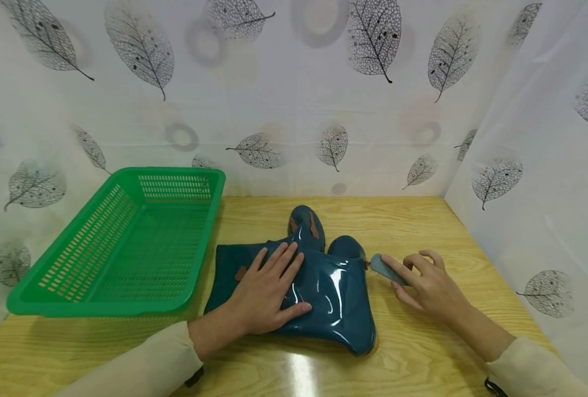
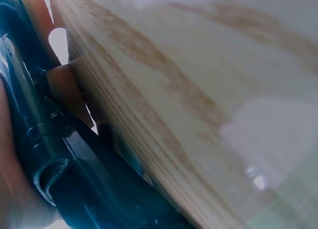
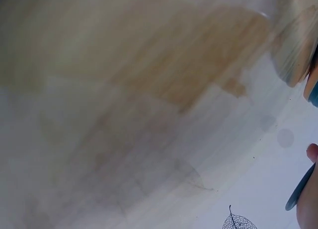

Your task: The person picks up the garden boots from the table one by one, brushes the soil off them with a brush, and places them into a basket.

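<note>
Two glossy dark blue rubber boots point(image 1: 346, 298) lie on their sides, one over the other, on the wooden table. Brown patches show on the sole of the far one and on the shaft at left. My left hand point(image 1: 261, 295) rests flat on the shafts with fingers spread. In the left wrist view, the boots point(image 2: 42, 134) fill the lower left. Between thumb and fingers, my right hand point(image 1: 425, 281) pinches a flat grey-blue oval piece point(image 1: 385, 268). Its brownish tip is right at the boot's edge. At the right wrist view's edge, the oval piece point(image 3: 299, 189) shows beside that hand.
A green plastic basket point(image 1: 214, 220) with slotted sides stands left of the boots. The wooden table point(image 1: 413, 220) meets a white curtain point(image 1: 294, 110) with leaf prints behind and at both sides.
</note>
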Demonstrator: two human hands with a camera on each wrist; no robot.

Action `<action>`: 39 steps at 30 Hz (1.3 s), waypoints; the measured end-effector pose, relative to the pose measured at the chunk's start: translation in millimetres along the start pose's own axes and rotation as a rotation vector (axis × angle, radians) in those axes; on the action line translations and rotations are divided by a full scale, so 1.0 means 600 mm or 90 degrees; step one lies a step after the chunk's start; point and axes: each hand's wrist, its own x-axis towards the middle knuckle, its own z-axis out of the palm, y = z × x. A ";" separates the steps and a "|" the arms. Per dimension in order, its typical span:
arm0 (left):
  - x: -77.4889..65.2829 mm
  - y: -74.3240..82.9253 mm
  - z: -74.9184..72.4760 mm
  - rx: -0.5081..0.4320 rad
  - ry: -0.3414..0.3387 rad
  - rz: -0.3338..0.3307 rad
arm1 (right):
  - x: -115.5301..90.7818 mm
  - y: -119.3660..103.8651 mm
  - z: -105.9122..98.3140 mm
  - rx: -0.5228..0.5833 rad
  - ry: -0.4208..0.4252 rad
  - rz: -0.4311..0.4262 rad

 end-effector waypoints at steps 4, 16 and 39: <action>0.000 -0.001 0.001 0.001 0.003 0.001 | 0.002 0.000 0.000 -0.004 0.008 0.001; 0.000 0.000 0.001 -0.001 0.009 0.005 | -0.001 0.004 -0.011 0.025 0.018 0.000; -0.001 -0.001 0.001 -0.007 0.011 0.008 | -0.004 0.005 0.000 0.020 0.003 0.007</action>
